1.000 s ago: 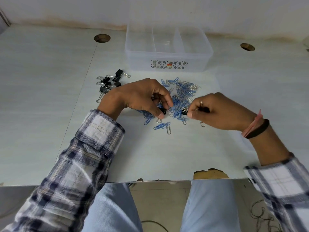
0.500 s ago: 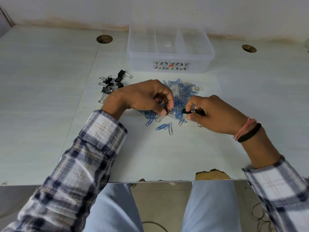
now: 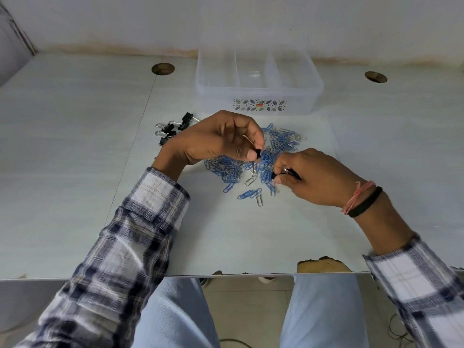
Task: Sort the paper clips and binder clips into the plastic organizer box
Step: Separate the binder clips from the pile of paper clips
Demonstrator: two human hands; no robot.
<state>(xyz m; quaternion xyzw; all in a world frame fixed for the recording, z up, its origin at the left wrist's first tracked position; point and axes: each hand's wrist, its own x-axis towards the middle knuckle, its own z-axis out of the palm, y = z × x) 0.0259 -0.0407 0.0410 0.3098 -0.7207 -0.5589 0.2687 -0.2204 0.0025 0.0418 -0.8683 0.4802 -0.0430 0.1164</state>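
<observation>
A heap of blue and silver paper clips (image 3: 276, 149) lies in the middle of the white table. My left hand (image 3: 218, 139) hovers over its left side and pinches a small black binder clip (image 3: 258, 154) between thumb and forefinger; a silver paper clip dangles from it. My right hand (image 3: 313, 177) rests at the heap's right edge, closed on another black binder clip (image 3: 274, 175) with silver handles. A small group of black binder clips (image 3: 173, 129) sits left of the heap. The clear plastic organizer box (image 3: 258, 106) with several compartments stands behind the heap.
Two round cable holes (image 3: 163, 69) (image 3: 375, 77) are set in the table near the back wall. The table's front edge is chipped at a brown patch (image 3: 322, 266). My knees in light jeans show below the edge.
My left hand has lifted a black binder clip off the heap, with a paper clip hanging from it. My right hand has shifted slightly left and down, still holding its clip.
</observation>
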